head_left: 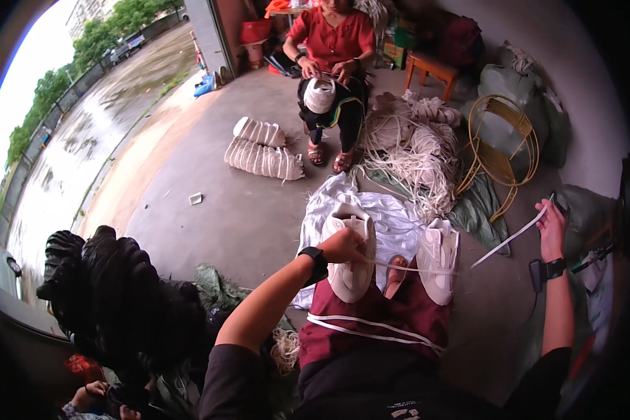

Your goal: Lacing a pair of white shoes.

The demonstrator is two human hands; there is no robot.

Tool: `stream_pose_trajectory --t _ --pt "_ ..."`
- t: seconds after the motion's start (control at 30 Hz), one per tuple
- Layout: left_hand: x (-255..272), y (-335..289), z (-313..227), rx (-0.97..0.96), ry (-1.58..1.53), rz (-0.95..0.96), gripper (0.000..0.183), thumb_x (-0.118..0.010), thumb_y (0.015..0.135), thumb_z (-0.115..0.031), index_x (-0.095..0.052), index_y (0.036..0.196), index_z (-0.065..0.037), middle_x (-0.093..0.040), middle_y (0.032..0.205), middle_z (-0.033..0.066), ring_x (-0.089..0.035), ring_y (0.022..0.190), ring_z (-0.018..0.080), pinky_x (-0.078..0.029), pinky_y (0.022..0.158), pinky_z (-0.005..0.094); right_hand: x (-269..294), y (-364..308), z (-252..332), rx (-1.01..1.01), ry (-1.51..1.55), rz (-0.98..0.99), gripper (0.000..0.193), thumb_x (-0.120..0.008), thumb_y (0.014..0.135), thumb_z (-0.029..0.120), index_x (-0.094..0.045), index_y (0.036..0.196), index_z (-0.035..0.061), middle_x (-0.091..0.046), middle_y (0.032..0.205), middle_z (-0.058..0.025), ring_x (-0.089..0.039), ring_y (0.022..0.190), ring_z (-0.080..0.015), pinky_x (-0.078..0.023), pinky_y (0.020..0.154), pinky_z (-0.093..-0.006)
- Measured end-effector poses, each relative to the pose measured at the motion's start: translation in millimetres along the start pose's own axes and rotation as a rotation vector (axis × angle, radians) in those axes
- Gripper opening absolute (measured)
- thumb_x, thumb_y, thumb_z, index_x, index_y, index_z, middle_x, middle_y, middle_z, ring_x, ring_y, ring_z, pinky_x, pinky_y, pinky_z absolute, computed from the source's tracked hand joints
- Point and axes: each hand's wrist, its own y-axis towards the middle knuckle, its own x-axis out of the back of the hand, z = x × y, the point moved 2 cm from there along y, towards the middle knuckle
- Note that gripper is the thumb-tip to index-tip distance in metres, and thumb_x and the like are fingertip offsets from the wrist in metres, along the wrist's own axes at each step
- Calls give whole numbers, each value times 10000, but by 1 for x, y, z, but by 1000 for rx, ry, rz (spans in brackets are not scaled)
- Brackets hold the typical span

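Two off-white sneakers rest over my lap, one sneaker [351, 283] under my left hand and a second sneaker [439, 264] to its right. My left hand [344, 246] is closed at the lacing of the first sneaker, with a white shoelace running from its fingers across to the second. Out to the right, my raised right hand [551, 227] pinches a white shoelace [505, 242] that slants down to the left. Whether both stretches belong to one lace I cannot tell. More white laces [371, 323] lie across my maroon trousers.
A seated person [332, 35] ahead works on another white shoe [320, 95]. Bundled pale shoes [262, 157] lie on the floor, beside a lace heap [413, 150] and a toppled yellow chair frame [500, 140]. Black shoes [119, 301] pile up at left; another person's hand [91, 395] shows below.
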Motion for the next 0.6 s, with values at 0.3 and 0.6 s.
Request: stream_pose_trajectory --t 0.3,0.6 --pt "10 -22 9 -11 36 -30 202 -750 706 -167 -699 807 0 -670 694 80 -642 652 154 -495 629 303 -103 -48 -31 -122 -116 273 242 -525 959 252 -607 1063 49 -674 919 -38 -589 761 -71 -440 650 -196" --pt "24 -35 26 -18 9 -80 250 -755 610 -213 -717 785 -39 -684 737 124 -662 714 222 -512 693 339 -176 -80 -126 241 -517 475 211 -568 901 149 -658 807 -17 -671 780 -42 -567 687 -84 -430 628 -237"
